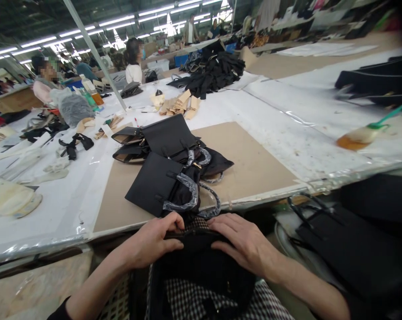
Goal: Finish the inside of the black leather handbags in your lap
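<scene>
A black bag (pixel 201 262) lies in my lap, against the front edge of the table. My left hand (pixel 156 238) grips its upper edge from the left, thumb inside and fingers bent over the rim. Opposite it, my right hand (pixel 242 240) holds the same edge, with the thumb apart from the fingers. Checked cloth (pixel 187 295) shows below the bag and also between my hands. Just beyond my fingers, several black handbags (pixel 154 182) are piled on the table, their handles (pixel 189 195) wrapped in clear plastic.
Brown board (pixel 254 164) covers part of the white tabletop. Tan pieces (pixel 181 106) and a heap of black strips (pixel 217 71) lie farther back. A glue bottle (pixel 357 137) rests at right, above another black handbag (pixel 347 249). People sit at far tables.
</scene>
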The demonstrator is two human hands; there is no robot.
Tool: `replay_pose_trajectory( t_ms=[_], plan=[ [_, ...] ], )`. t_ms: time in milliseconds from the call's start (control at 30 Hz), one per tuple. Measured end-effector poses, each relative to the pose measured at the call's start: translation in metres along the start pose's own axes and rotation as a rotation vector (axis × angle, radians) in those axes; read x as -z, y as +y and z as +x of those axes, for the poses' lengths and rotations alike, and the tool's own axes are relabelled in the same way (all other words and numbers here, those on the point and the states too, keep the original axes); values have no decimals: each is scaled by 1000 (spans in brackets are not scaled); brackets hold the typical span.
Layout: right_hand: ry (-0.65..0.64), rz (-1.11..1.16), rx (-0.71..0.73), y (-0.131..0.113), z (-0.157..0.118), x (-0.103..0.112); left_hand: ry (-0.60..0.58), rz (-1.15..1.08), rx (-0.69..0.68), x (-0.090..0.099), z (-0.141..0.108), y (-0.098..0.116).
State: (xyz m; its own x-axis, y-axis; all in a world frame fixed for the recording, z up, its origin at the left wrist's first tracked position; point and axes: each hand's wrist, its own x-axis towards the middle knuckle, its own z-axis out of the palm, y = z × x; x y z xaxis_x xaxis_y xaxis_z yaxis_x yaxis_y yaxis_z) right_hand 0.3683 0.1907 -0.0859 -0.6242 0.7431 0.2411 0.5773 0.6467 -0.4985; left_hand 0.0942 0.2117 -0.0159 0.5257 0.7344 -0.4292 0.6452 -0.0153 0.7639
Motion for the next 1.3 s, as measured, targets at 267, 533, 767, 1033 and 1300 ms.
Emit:
replay_pose_trajectory(
  t_ms=[267, 533, 767, 1033, 1300],
  plan=[
    [158, -151, 74, -10, -5, -9, 15, -75, 63, -1, -1, -6],
    [235, -123, 88, -18, 4, -9, 55, -25, 38, -2, -1, -8],
    [200, -91, 118, -16, 5, -11, 54, -38, 40, -1, -2, -9],
    [262, -54, 198, -13, 4, -11, 48, -60, 26, -3, -3, -14],
    [139, -12, 100, -18, 14, -8, 65, -13, 18, -5, -1, -12]
  ],
)
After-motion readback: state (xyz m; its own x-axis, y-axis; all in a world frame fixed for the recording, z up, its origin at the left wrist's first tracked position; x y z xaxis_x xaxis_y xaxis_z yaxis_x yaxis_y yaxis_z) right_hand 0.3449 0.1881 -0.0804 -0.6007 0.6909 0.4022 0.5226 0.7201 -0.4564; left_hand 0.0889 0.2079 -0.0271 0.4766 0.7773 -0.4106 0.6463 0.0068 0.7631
